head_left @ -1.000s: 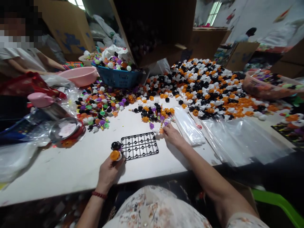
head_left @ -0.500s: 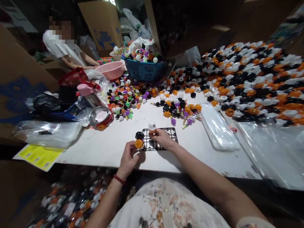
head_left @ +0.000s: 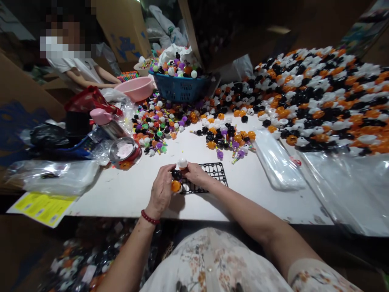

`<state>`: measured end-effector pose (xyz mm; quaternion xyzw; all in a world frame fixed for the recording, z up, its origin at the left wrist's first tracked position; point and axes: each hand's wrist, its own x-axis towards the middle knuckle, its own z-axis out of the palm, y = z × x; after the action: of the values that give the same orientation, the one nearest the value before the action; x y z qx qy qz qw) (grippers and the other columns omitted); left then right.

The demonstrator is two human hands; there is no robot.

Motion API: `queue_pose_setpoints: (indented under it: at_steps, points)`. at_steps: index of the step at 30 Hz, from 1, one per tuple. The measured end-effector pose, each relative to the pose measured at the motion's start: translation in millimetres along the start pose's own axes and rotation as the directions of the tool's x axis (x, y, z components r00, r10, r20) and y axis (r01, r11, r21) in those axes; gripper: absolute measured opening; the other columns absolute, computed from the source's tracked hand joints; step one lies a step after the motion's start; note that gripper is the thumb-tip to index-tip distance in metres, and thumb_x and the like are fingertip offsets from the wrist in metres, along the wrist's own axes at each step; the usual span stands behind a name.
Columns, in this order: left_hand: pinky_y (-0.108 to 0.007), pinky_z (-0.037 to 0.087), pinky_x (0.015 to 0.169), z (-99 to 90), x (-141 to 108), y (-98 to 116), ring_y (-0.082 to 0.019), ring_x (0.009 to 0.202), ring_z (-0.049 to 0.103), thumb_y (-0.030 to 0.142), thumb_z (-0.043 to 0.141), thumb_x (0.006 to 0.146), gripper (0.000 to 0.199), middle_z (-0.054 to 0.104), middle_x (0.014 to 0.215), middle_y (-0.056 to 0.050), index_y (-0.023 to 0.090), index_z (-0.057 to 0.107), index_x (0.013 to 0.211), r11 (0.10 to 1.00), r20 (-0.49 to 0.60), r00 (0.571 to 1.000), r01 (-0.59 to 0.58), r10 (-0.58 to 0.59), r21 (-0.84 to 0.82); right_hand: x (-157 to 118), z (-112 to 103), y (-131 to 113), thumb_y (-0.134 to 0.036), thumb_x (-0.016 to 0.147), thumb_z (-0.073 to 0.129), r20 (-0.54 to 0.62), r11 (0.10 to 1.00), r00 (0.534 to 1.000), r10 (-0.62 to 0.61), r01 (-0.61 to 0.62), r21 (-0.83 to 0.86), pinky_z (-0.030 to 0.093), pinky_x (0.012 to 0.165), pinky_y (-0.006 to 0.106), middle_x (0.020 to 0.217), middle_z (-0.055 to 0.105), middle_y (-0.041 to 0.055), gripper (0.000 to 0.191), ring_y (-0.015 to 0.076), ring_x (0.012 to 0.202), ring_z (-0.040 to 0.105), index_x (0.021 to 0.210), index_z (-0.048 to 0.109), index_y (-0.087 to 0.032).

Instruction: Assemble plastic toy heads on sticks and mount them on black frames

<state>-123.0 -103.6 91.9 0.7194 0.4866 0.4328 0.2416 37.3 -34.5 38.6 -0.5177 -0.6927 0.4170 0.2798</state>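
Observation:
My right hand (head_left: 196, 173) pinches a small white toy figure (head_left: 182, 163) with an orange lower part, holding it upright over the left end of a black plastic grid (head_left: 219, 172). My left hand (head_left: 161, 188) curls in from the left, its fingertips close to the white figure. Against its palm side, at the grid's left edge, are a black toy figure (head_left: 176, 174) and an orange pumpkin-like toy figure (head_left: 176, 186). My left thumb is mostly hidden, and the lower parts of these figures cannot be made out.
Small colourful toys (head_left: 158, 121) and black, orange and purple ones (head_left: 226, 138) lie ahead. A large heap (head_left: 322, 97) fills the right. Clear plastic bags (head_left: 278, 160), a blue basket (head_left: 179, 87), a pink basin (head_left: 136, 90) and a tape roll (head_left: 138, 152) surround them. A person (head_left: 75, 73) works at far left.
My right hand has moved left with the white figure, toward the black one. My left hand has shifted up and closed in around the black and orange figures. The view has turned slightly.

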Motion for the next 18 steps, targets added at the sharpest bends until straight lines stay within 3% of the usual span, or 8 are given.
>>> queue_pose_setpoints:
  at_steps: [6,11,15,18]
  points:
    - [-0.039,0.046,0.105,4.7,-1.5,3.4,-0.021,0.116,0.057,0.041,0.027,0.104,0.043,0.060,0.121,-0.011,0.018,0.059,0.122,0.999,-0.038,0.999,-0.014,0.016,0.050,-6.1,-6.7,-8.5,-0.017,0.090,0.056,0.064,0.986,0.997,-0.044,0.053,-0.158,0.042,0.074,0.027,0.097,0.073,0.0096,0.021,0.0220,0.087,0.064,0.109,0.065,-0.018]
    - [-0.043,0.045,0.107,3.0,2.9,0.1,-0.022,0.119,0.054,0.041,0.029,0.104,0.044,0.057,0.122,-0.013,0.015,0.057,0.127,0.974,-0.105,0.990,-0.075,0.099,0.211,-9.8,-2.9,-13.7,-0.012,0.090,0.054,0.084,0.969,0.994,-0.074,0.091,-0.229,0.041,0.077,0.027,0.098,0.073,0.0091,0.021,0.0212,0.090,0.063,0.107,0.065,-0.017]
    - [-0.049,0.034,0.118,0.8,13.6,-1.4,-0.025,0.137,0.043,0.041,0.030,0.104,0.046,0.047,0.145,-0.012,0.021,0.053,0.139,0.934,-0.003,0.981,-0.185,0.196,0.305,-7.7,0.7,-16.0,-0.014,0.091,0.056,0.083,0.957,0.992,-0.090,0.109,-0.267,0.042,0.077,0.025,0.096,0.073,0.0053,0.016,0.0187,0.089,0.063,0.102,0.067,-0.019]
    - [-0.051,0.031,0.120,1.3,19.1,-4.6,-0.026,0.142,0.038,0.039,0.029,0.104,0.045,0.046,0.150,-0.009,0.024,0.053,0.139,0.915,0.109,0.962,-0.271,0.249,0.298,-11.8,-11.8,-6.6,-0.019,0.091,0.062,0.060,0.956,0.989,-0.132,0.143,-0.257,0.044,0.080,0.023,0.103,0.072,0.0030,0.019,0.0160,0.092,0.063,0.109,0.067,-0.020]
